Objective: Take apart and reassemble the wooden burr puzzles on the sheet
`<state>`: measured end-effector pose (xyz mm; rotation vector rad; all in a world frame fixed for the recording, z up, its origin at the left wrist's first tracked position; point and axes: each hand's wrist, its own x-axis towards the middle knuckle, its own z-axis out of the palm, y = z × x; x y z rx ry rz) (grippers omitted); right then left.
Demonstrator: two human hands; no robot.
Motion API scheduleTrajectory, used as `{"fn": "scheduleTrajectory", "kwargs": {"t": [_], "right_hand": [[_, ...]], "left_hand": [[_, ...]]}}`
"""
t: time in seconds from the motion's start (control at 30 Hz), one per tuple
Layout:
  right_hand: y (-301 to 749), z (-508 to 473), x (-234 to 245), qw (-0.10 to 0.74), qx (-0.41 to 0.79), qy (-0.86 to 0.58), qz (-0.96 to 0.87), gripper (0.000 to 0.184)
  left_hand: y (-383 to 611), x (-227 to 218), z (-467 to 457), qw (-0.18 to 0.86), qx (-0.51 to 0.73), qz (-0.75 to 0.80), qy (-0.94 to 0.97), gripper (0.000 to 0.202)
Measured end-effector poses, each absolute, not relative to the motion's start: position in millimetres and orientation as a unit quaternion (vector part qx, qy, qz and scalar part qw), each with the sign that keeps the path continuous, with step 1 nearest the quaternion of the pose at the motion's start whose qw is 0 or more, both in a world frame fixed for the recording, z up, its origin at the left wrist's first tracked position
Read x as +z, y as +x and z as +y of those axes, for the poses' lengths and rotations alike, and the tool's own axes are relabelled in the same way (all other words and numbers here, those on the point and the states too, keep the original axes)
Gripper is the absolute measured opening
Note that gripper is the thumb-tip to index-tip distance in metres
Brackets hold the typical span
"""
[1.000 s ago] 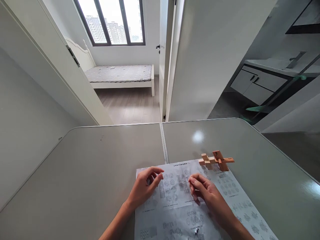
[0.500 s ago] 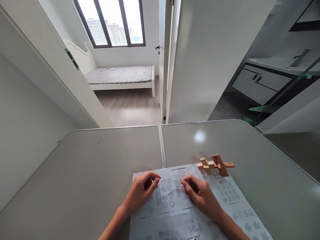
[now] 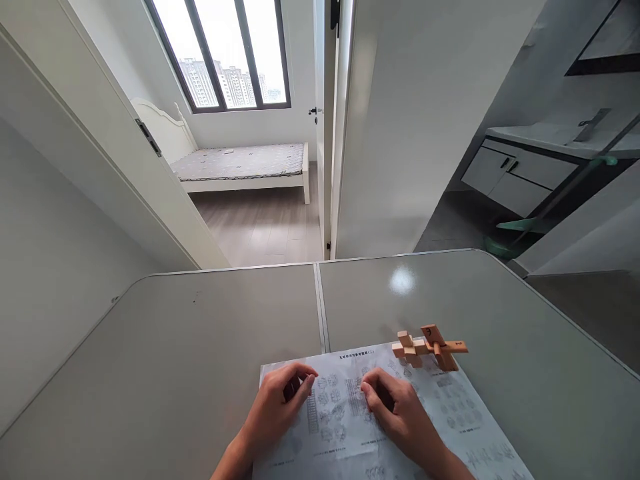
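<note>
My left hand (image 3: 277, 410) and my right hand (image 3: 397, 413) both rest on a printed instruction sheet (image 3: 455, 413) lying on the grey table (image 3: 175, 360). The fingers of each hand are loosely curled and I see nothing in them. A small wooden interlocking puzzle (image 3: 429, 346) of crossed bars stands at the sheet's far right corner, a short way beyond my right hand and not touched.
A seam (image 3: 318, 307) splits the tabletop down the middle. Beyond the table an open doorway shows a bed (image 3: 240, 163) under a window. A white wall panel stands straight ahead, and a cabinet with a sink (image 3: 520, 180) lies at the right.
The view has tilted up a little, so hands, sheet and puzzle sit lower in the picture. Both hands have drawn slightly nearer to me on the sheet. The puzzle has not moved.
</note>
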<state>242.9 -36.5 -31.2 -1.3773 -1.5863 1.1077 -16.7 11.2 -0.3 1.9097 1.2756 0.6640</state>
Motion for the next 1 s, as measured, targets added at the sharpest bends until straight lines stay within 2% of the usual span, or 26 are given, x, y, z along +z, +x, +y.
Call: {"fn": "scheduleTrajectory", "kwargs": {"t": [1.0], "right_hand": [[243.4,-32.7,-44.5,0.394,0.434,-0.525,-0.616,0.022]], "left_hand": [[-16.8,-3.6,12.2,0.339,0.269,0.499,0.751,0.032]]}}
